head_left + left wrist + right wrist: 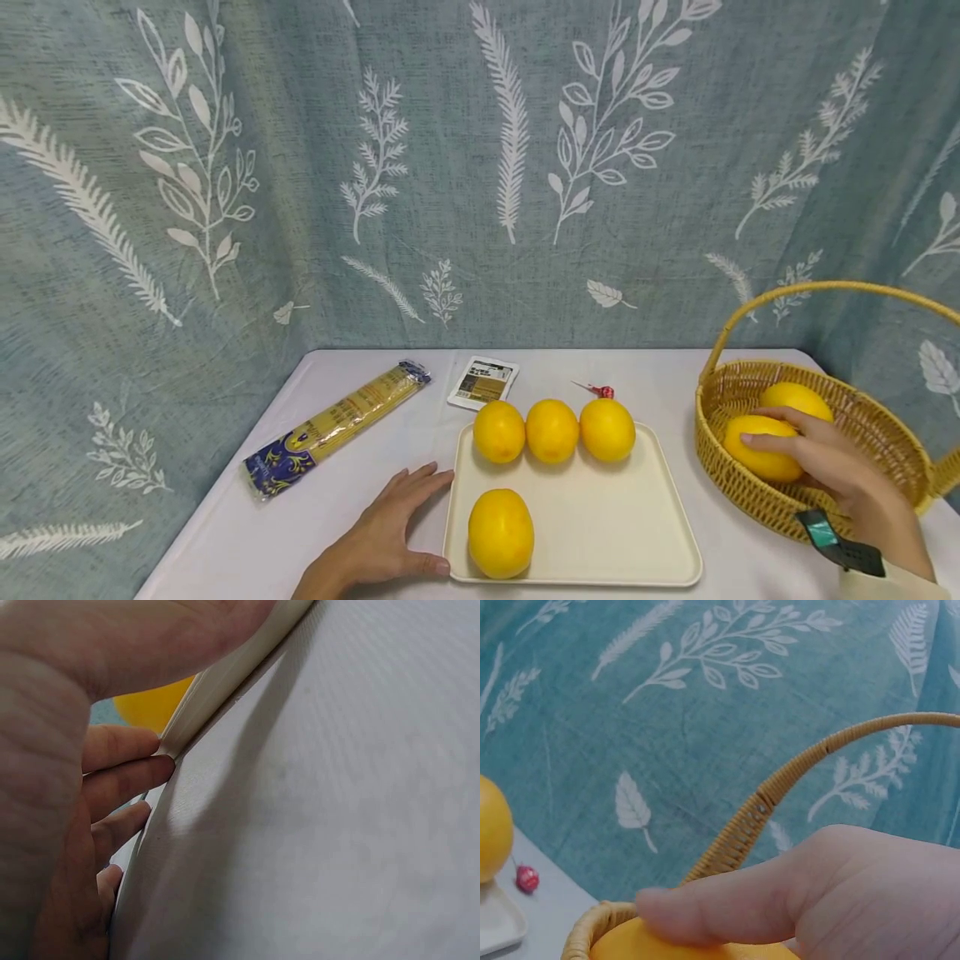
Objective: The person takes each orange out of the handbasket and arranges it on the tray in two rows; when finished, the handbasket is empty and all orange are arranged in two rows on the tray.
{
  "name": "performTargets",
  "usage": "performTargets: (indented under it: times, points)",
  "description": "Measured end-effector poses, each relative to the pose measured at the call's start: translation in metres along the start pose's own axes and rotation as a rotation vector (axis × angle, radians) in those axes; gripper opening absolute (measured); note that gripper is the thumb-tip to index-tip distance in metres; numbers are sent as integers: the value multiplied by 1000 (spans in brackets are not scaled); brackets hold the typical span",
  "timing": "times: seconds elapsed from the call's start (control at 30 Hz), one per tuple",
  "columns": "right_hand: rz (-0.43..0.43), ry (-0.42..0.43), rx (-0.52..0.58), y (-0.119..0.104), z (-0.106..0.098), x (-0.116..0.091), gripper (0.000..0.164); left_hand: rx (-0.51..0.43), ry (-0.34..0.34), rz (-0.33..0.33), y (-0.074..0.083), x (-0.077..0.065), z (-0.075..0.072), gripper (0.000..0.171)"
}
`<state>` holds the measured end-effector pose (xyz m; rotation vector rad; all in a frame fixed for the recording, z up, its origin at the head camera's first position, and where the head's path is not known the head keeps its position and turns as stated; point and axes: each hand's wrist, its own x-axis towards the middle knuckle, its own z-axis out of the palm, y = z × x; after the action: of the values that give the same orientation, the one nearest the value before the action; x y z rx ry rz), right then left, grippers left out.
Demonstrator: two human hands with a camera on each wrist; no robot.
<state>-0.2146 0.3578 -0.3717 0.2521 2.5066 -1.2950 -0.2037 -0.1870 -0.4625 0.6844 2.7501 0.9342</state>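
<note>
A cream tray (pixel 600 533) on the table bears three round yellow fruits (pixel 552 431) in a row along its far edge and an oval yellow fruit (pixel 501 533) at its near left corner. Beside the tray's left edge my left hand (pixel 390 525) lies with fingers spread, thumb and fingertips touching the rim. On the right, my right hand (pixel 832 458) reaches into a wicker basket (pixel 738 492) and holds a yellow fruit (pixel 761 450), thumb on top. Another yellow fruit (pixel 798 400) sits behind it in the basket. The undersides of both fruits are hidden.
A pack of spaghetti (pixel 337 425) lies at the table's left. Behind the tray are a white printed packet (pixel 483 382) and a small red item (pixel 602 391) with a thin pointed end. The basket's tall handle (pixel 825 286) arches above it. A patterned curtain (pixel 450 167) hangs behind.
</note>
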Motion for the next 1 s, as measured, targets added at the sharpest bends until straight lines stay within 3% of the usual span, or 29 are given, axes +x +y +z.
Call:
performTargets:
  times: [0.2,0.5,0.73,1.0]
  points:
    - [-36,26,-56,1,2,1,97,1,2,5,-1,0,0,106]
    - [-43,198,-64,-17,15,-1,102,0,3,9,-3,0,1,108]
    - [-137,359,-4,-33,31,-3,89,4,-1,5,-2,0,0,107]
    - [-179,341,-10,-50,43,-7,86,3,-1,-18,-1,0,1,108]
